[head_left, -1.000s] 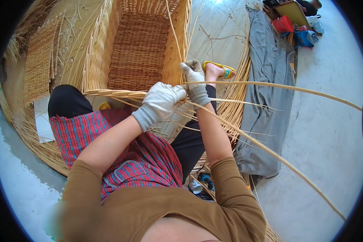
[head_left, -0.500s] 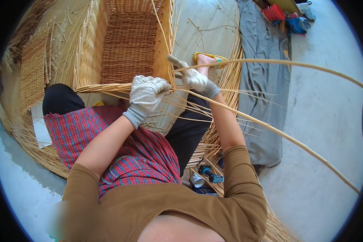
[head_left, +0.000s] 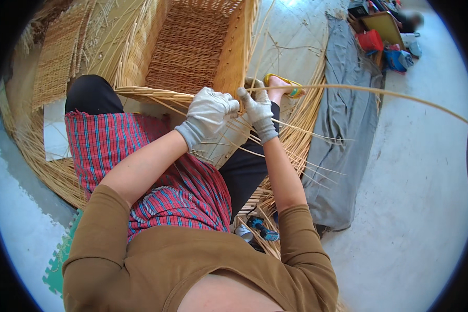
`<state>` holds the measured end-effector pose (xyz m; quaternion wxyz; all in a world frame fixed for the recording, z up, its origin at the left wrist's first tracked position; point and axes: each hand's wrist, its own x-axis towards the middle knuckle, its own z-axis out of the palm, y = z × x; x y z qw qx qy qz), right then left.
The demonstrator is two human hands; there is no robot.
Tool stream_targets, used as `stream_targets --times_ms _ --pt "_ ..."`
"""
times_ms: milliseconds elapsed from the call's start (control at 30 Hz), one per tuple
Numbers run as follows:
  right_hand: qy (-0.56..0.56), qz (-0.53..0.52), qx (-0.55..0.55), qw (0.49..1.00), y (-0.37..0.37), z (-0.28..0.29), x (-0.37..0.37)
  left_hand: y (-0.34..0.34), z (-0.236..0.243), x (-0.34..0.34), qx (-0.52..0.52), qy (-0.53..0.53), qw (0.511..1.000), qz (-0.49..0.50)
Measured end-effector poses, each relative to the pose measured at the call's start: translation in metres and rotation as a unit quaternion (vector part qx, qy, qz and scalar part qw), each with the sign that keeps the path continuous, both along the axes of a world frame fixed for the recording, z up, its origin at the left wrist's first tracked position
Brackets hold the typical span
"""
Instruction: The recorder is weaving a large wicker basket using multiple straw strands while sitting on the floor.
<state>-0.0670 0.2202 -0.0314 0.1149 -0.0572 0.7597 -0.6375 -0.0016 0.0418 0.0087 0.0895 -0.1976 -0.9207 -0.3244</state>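
Note:
A rectangular wicker basket (head_left: pixel 190 44) lies in front of me, its near rim (head_left: pixel 153 93) facing my lap. White-and-grey work gloves cover both hands. My left hand (head_left: pixel 208 112) is closed over the rim near its right corner, with curled fingers hiding what lies beneath. Right beside it, my right hand (head_left: pixel 257 106) grips the corner, thumb up and fingers wrapped around the far side. A long pale cane (head_left: pixel 369 89) runs from this hand far to the right. Thinner loose cane ends (head_left: pixel 312 136) fan out below the hands.
Long cane bundles (head_left: pixel 291 148) lie on the floor beside a grey cloth (head_left: pixel 338 119). A blue-black power tool (head_left: pixel 262 229) and a white cup (head_left: pixel 243 233) sit near my right elbow. Woven panels (head_left: pixel 57 57) lie left. A red container (head_left: pixel 369 40) stands far right.
My right hand has closed in on the corner next to my left hand. The lower long cane no longer stretches out to the right. The whole view has shifted, placing the basket farther right.

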Motion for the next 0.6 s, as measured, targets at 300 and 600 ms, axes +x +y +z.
stream_targets --times_ms 300,600 --pt "0.152 0.003 0.282 0.947 -0.016 0.010 0.111 -0.019 0.022 0.060 -0.044 -0.123 0.990 -0.059" --pt "0.057 0.244 0.291 0.923 0.026 0.079 0.088 -0.032 0.012 0.081 0.020 -0.079 0.990 -0.116"
